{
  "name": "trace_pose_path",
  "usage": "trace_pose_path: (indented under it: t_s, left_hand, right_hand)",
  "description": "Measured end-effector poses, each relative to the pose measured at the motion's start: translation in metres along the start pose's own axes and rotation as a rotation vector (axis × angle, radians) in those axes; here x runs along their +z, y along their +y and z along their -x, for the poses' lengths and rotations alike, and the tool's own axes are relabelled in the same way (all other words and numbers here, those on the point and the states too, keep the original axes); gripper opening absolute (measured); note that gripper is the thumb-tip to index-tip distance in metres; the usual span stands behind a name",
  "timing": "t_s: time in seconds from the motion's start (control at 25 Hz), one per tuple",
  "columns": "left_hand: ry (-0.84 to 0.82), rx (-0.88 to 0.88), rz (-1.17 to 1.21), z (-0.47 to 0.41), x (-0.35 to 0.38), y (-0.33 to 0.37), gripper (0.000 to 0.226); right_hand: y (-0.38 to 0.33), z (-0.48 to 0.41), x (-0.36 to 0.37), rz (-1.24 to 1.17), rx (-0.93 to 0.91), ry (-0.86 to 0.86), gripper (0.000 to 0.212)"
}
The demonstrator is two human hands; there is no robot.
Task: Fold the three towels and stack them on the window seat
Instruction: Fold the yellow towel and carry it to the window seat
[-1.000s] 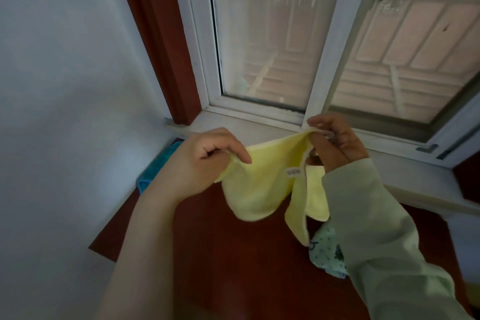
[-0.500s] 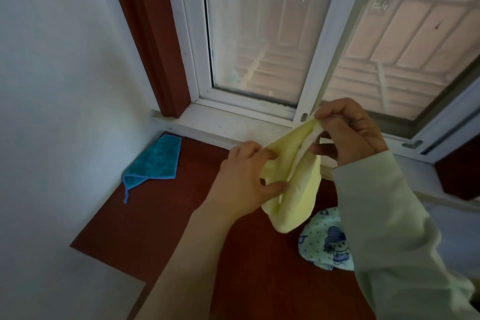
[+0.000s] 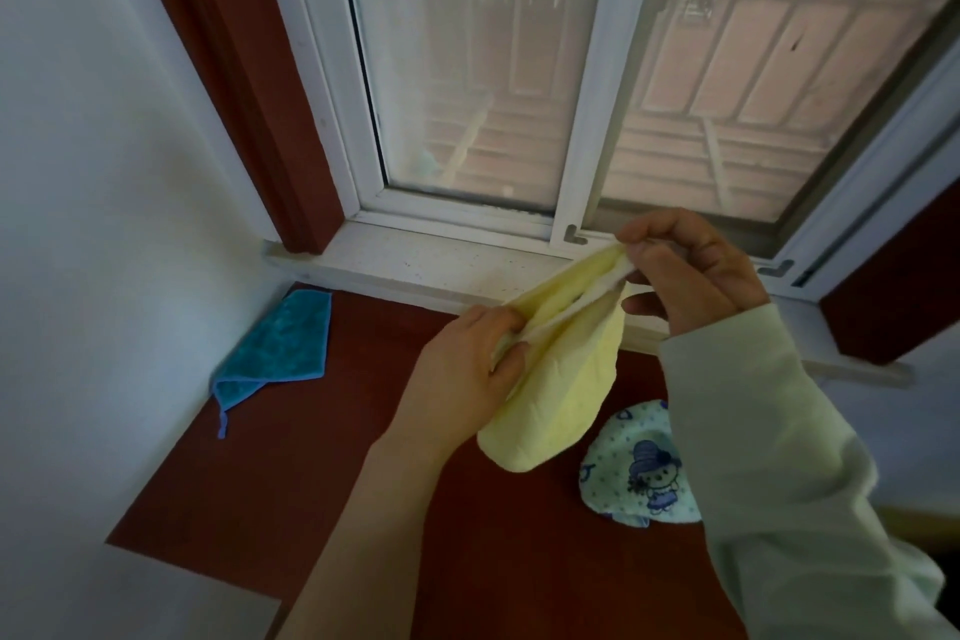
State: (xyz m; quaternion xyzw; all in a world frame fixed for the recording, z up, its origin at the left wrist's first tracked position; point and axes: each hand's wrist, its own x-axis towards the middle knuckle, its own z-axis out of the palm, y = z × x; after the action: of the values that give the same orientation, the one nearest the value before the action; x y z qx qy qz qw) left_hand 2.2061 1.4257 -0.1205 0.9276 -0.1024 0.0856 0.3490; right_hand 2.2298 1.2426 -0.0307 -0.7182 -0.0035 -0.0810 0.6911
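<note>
A yellow towel (image 3: 563,379) is held doubled above the window seat (image 3: 322,473) — pinched by the left hand (image 3: 467,369) and right hand (image 3: 691,270).

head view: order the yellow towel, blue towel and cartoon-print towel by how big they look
1. yellow towel: largest, though held up nearer the camera.
2-3. blue towel and cartoon-print towel: look about alike; the sleeve hides part of the cartoon-print towel, so I won't rank them.

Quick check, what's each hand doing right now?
Left hand: pinches the lower end of the yellow towel.
Right hand: pinches the towel's upper edge, holding it up above the window seat.
</note>
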Motion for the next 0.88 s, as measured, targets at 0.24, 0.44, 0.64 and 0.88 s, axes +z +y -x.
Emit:
trace_pose_path:
  t_s: [0.24, 0.44, 0.64, 0.88]
  left_hand:
    - [0.045, 0.087, 0.063, -0.004, -0.017, 0.004, 0.025]
    - [-0.094, 0.281, 0.087, -0.002, -0.017, 0.003, 0.021]
    - [-0.177, 0.298, 0.236, 0.002, -0.013, 0.006, 0.014]
    - [-0.248, 0.157, 0.402, 0.004, -0.034, 0.012, 0.013]
  right_hand:
    - [-0.001, 0.0, -0.015, 0.165, -0.052, -0.01, 0.035]
    - [-0.003, 0.002, -0.023, 0.226, -0.053, 0.033, 0.036]
    - [0.002, 0.002, -0.032, 0.313, -0.058, 0.042, 0.018]
    - [-0.002, 0.007, -0.047, 0.566, -0.154, -0.162, 0.03]
